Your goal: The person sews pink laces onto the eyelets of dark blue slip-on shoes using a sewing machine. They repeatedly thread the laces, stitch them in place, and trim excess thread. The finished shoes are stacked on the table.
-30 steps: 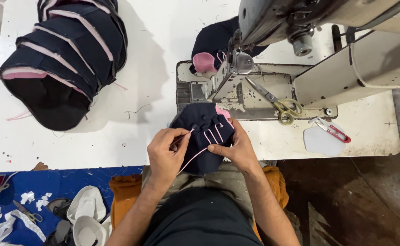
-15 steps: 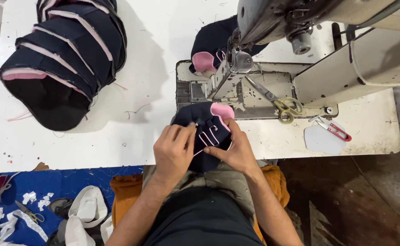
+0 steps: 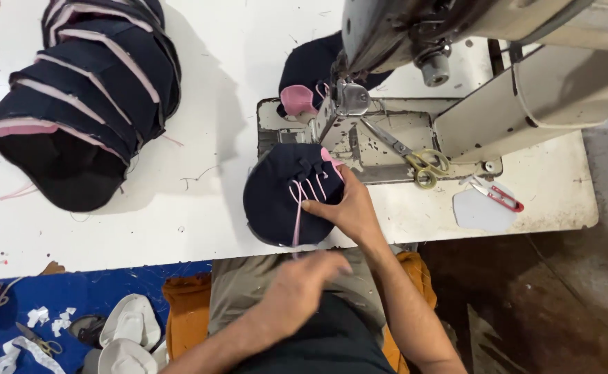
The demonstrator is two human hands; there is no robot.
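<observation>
Open white table [image 3: 200,208] between the cap stack [image 3: 82,104] far left and the dark cap [image 3: 283,197]. Sewing machine [image 3: 456,62] blocks far right; scissors [image 3: 415,156] on its bed, red snips [image 3: 498,196] right. Bare tabletop near right edge.

Matt navy cloth cap [image 3: 276,197], worn painted-metal sewing machine [image 3: 415,41], smooth white tabletop [image 3: 200,215]

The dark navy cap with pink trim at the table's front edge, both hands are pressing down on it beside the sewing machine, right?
Not both. The head view shows only the right hand on the dark navy cap with pink trim; the left hand is off it, below the white table's edge. It does lie beside the sewing machine.
</observation>
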